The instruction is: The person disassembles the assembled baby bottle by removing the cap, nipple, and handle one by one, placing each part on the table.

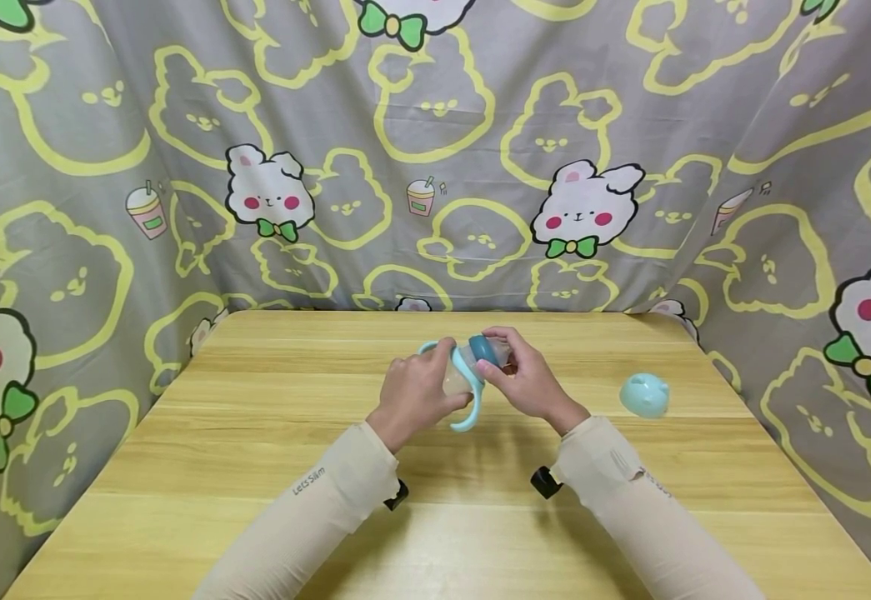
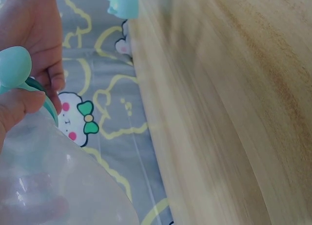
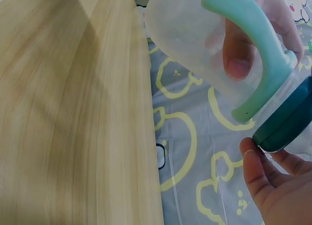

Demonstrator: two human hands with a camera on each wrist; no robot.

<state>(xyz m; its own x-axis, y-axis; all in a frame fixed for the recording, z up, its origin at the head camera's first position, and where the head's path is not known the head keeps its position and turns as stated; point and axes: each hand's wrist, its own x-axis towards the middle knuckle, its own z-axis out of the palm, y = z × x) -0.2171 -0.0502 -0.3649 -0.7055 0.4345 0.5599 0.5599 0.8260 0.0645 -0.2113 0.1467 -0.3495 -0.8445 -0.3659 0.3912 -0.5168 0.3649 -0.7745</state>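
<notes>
A baby bottle point(image 3: 183, 37) with a clear body and a light-blue two-handled ring point(image 3: 270, 54) is held tilted above the table. My left hand point(image 1: 418, 387) grips the bottle's body, its thumb lying against the clear wall in the right wrist view. At the bottle's top end sits a dark teal collar point(image 3: 287, 115) with a clear nipple end. My right hand point(image 1: 528, 375) pinches that collar between thumb and fingers. In the left wrist view, the body point(image 2: 63, 181) fills the lower left corner.
A light-blue domed cap point(image 1: 645, 395) with small ears rests on the wooden table point(image 1: 270, 367), to the right of my right hand. A grey curtain point(image 1: 345, 275) with rabbit prints hangs behind the table and along both sides.
</notes>
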